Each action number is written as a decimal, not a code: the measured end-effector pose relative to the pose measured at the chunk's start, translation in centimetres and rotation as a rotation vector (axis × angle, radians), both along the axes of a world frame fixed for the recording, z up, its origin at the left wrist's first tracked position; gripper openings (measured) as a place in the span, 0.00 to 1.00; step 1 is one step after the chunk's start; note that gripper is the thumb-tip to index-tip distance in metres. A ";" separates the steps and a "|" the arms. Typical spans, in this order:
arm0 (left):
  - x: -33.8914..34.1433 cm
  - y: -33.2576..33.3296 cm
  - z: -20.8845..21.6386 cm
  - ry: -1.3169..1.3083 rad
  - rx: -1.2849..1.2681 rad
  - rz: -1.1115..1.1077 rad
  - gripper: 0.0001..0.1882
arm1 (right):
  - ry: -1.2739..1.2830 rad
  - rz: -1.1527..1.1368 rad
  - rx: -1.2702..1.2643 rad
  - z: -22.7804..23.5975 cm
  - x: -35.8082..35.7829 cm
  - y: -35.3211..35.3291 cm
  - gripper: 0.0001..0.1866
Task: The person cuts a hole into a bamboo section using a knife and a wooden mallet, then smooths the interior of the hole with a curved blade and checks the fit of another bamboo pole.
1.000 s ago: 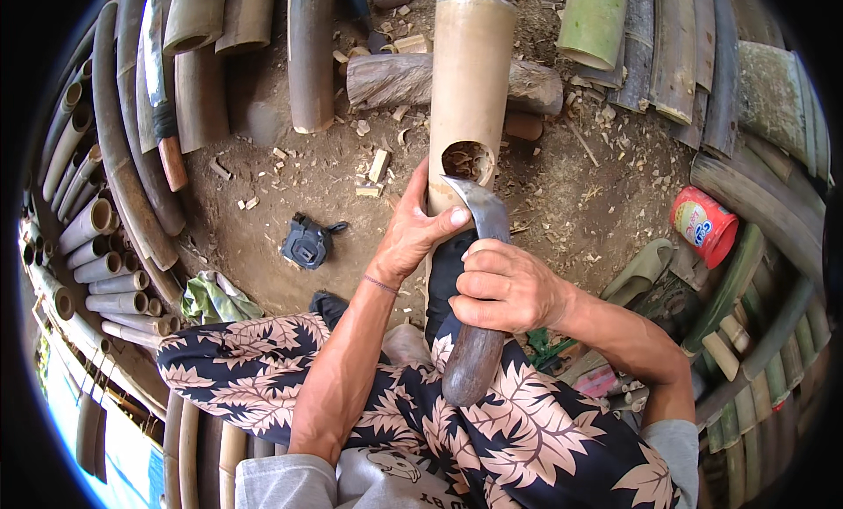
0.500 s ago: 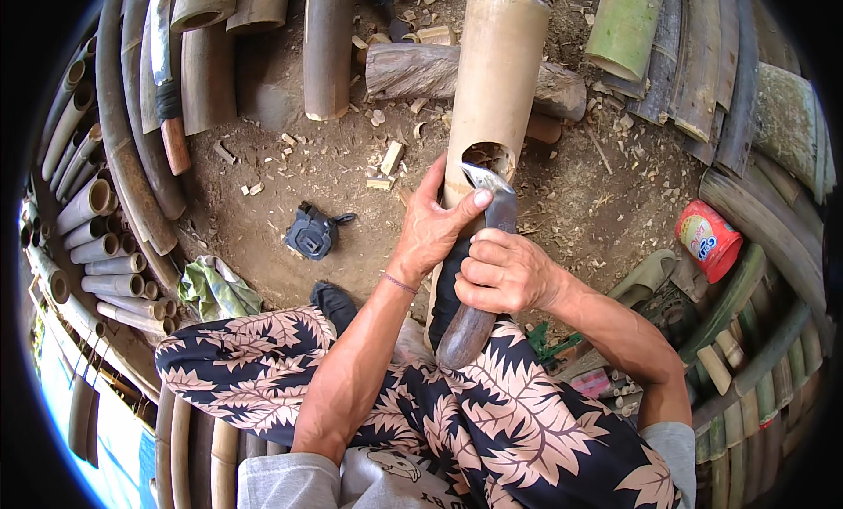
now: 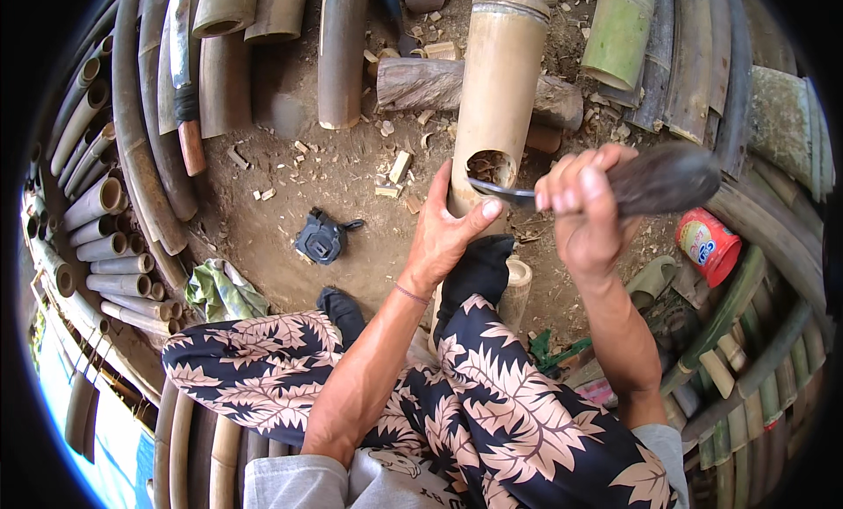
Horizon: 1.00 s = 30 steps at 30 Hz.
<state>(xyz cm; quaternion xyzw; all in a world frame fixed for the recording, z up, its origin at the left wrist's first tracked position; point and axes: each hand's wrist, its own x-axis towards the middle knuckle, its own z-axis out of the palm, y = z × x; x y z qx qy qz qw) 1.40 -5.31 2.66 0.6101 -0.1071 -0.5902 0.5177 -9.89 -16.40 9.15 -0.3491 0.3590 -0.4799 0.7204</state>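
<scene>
A pale bamboo tube with a round hole cut in its side leans over a log, its lower end toward my knees. My left hand grips the tube just below the hole, thumb across the front. In my right hand is a knife with a thick dark wooden handle, the handle pointing right. The knife's narrow metal blade reaches left, its tip at the hole's lower edge. Shavings show inside the hole.
The split log lies under the tube amid wood chips. A black tape measure rests on the dirt to the left. Another knife leans on bamboo at far left. A red container stands right, beside stacked bamboo.
My right hand has swung up and to the right, turning the knife from handle-down to nearly level. The blade tip remains at the hole. My left hand still holds the tube.
</scene>
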 end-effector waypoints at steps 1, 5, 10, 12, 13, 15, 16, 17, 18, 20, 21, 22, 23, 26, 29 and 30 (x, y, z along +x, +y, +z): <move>-0.1 -0.4 0.5 0.004 0.008 0.013 0.54 | 0.018 -0.017 0.024 -0.2 0.2 -1.5 0.09; -0.3 -3.0 1.5 -0.049 0.251 -0.020 0.53 | 0.138 -0.070 0.016 -0.6 0.9 -2.8 0.08; -0.9 -3.2 0.2 -0.235 0.386 -0.059 0.54 | 0.207 -0.050 -0.004 -1.3 1.3 -3.0 0.07; -0.8 -3.4 0.2 -0.265 0.407 -0.072 0.53 | 0.239 0.006 0.020 -1.6 1.1 -3.5 0.07; -0.9 -3.2 0.0 -0.239 0.390 -0.043 0.52 | 0.242 0.036 0.053 -1.8 1.2 -3.7 0.07; -0.9 -3.2 -0.1 -0.192 0.344 0.016 0.50 | 0.243 0.093 0.107 -2.4 1.7 -4.4 0.07; -0.9 -3.1 -0.1 -0.167 0.358 0.013 0.48 | 0.254 0.121 0.159 -2.6 1.9 -4.4 0.07; -0.7 -3.2 0.2 -0.146 0.368 0.010 0.47 | 0.240 0.133 0.186 -2.8 2.1 -4.8 0.07; -0.4 -3.3 0.7 -0.126 0.377 0.008 0.46 | 0.226 0.145 0.212 -2.9 2.3 -5.3 0.08; -0.5 -2.1 -0.3 -0.066 0.364 -0.019 0.46 | 0.248 0.184 0.264 -2.2 3.1 -5.9 0.09; 0.3 -2.4 -0.5 -0.062 0.345 -0.030 0.46 | 0.286 0.235 0.197 -1.8 3.4 -6.1 0.09; 0.2 -1.6 0.3 -0.045 0.268 -0.051 0.48 | 0.325 0.282 0.129 -1.2 2.9 -5.7 0.09; 0.8 -1.5 1.5 -0.033 0.238 -0.131 0.49 | 0.355 0.323 0.050 -0.7 2.5 -5.8 0.08; 3.0 2.8 0.4 -0.373 0.265 -0.218 0.44 | 0.147 0.107 -0.010 3.7 0.4 -3.6 0.08; 7.9 2.8 -0.6 -0.801 0.251 -0.134 0.37 | 0.925 -0.197 -0.280 5.3 -5.8 -1.9 0.11; 9.7 1.7 -0.9 -1.017 0.192 -0.090 0.38 | 1.109 -0.190 -0.376 4.7 -7.0 -1.2 0.17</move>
